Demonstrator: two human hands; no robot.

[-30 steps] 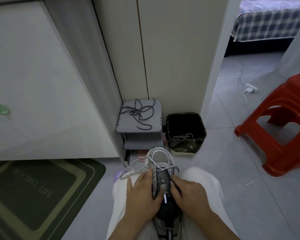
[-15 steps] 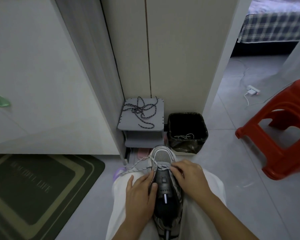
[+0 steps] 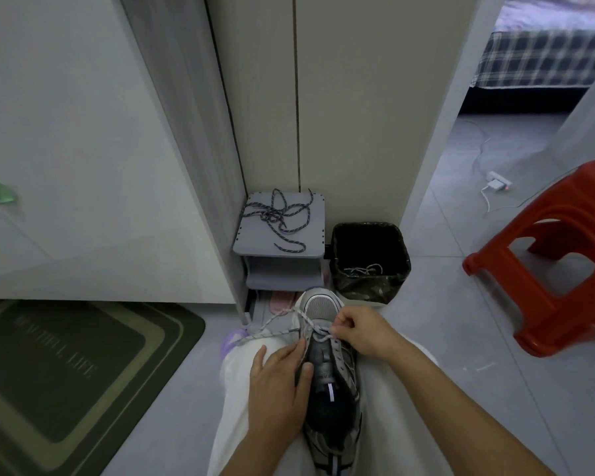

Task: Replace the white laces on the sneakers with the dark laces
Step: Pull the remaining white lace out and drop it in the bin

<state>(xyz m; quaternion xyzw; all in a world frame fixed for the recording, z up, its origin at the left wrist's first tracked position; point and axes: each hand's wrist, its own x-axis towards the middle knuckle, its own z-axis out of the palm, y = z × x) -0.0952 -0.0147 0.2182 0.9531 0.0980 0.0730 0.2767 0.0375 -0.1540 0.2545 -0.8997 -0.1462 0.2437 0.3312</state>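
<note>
A grey sneaker (image 3: 327, 372) lies on my lap, toe pointing away from me. Its white lace (image 3: 272, 326) is still threaded through the lowest eyelets, with loose ends trailing off to the left. My right hand (image 3: 361, 333) pinches the lace near the toe end. My left hand (image 3: 277, 389) holds the sneaker's left side, its thumb against the tongue. Dark speckled laces (image 3: 280, 219) lie tangled on top of a small grey shelf (image 3: 310, 235) ahead.
A black-lined bin (image 3: 370, 261) holding a white lace stands right of the shelf. A red plastic stool (image 3: 557, 255) is at the right. A dark doormat (image 3: 66, 369) lies at the left. A power strip (image 3: 497, 182) with cables lies on the floor by the doorway.
My right hand has moved forward from the sneaker's middle to the toe end and taken hold of the lace there. My left hand stayed on the sneaker's left side.
</note>
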